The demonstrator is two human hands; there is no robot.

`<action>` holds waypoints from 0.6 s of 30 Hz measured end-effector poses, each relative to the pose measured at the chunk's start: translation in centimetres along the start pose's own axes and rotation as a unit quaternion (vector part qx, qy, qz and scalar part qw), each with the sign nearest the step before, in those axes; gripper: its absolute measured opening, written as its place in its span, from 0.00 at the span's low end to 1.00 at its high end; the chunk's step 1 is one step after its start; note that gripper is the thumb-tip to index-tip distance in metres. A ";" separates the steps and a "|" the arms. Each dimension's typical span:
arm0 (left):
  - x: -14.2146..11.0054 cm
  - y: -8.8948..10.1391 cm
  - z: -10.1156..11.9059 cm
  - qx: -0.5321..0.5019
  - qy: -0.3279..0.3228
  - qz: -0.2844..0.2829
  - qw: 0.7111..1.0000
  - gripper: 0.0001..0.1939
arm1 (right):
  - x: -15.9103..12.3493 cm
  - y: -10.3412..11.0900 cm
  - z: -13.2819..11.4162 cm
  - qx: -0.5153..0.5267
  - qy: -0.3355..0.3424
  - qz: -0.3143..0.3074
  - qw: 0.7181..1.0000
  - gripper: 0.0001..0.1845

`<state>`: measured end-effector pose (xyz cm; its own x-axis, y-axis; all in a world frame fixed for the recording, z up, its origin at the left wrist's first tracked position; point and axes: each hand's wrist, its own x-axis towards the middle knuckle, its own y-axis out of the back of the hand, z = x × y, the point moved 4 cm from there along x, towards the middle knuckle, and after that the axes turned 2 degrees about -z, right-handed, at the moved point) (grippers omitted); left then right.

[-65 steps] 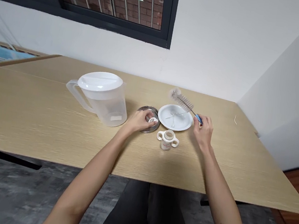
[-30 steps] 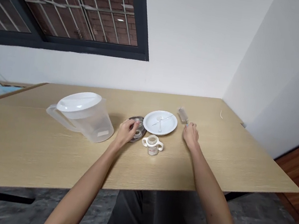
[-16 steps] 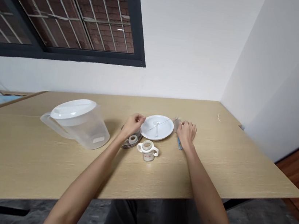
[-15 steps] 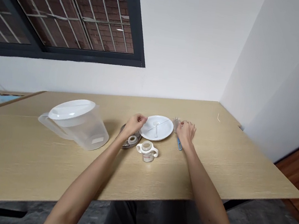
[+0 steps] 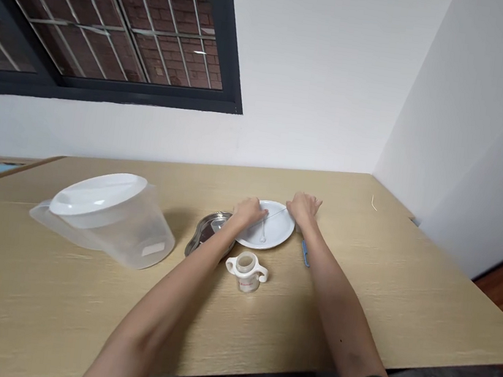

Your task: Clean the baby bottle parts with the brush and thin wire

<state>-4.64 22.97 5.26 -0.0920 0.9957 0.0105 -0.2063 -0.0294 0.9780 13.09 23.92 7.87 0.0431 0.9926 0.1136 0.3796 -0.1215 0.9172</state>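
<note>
My left hand point(image 5: 248, 211) lies over the left side of a white plate point(image 5: 276, 234), fingers curled and pinched at the end of a thin wire rod point(image 5: 277, 213) that crosses the plate. A small white spoon-like piece point(image 5: 263, 234) also lies in the plate. My right hand point(image 5: 303, 208) rests at the plate's right rim with its fingers stretched out and nothing in them. A bottle brush lies on the table beside my right forearm; only its blue handle point(image 5: 305, 254) shows.
A small clear bottle with two white handles point(image 5: 246, 271) stands just in front of the plate. A round metal dish point(image 5: 203, 235) lies left of it, and a large clear pitcher with a white lid point(image 5: 103, 218) further left. The wooden table point(image 5: 406, 283) meets the walls behind and on the right.
My right hand laid the bottle brush down on the table and moved to the plate's right rim. My left hand left the metal dish and went onto the plate.
</note>
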 end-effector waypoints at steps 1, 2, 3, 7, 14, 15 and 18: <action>0.0 -0.1 0.1 0.002 0.003 -0.001 1.000 0.23 | 0.1 -0.2 -0.1 -0.007 -0.001 -0.011 1.000 0.13; 0.0 -0.1 0.2 0.005 0.006 -0.003 1.000 0.22 | 0.2 -0.4 -0.3 -0.011 -0.002 -0.022 1.000 0.13; 0.0 -0.1 0.4 0.007 0.009 -0.005 1.000 0.22 | 0.3 -0.5 -0.3 -0.015 -0.005 -0.031 0.999 0.14; -0.1 0.2 0.5 0.016 0.016 -0.008 1.000 0.20 | 0.6 -0.9 -0.6 -0.013 -0.022 -0.049 0.998 0.15; -2.8 1.5 -0.9 -0.059 0.015 0.060 0.996 0.21 | 0.7 -1.2 -0.4 0.046 -0.067 -0.025 0.996 0.14; -3.4 1.6 -1.2 -0.083 0.017 0.075 0.994 0.22 | 0.7 -1.2 -0.4 0.061 -0.071 -0.024 0.995 0.13; -5.2 2.1 -2.3 -0.167 0.012 0.128 0.978 0.24 | 0.9 -0.7 -0.4 0.104 -0.076 -0.011 0.992 0.11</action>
<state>-6.81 17.55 6.75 -0.2049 0.9497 0.2368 -0.4796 -0.3083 0.8216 12.50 24.87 7.47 0.1649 0.9861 0.0215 0.5630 -0.1120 0.8189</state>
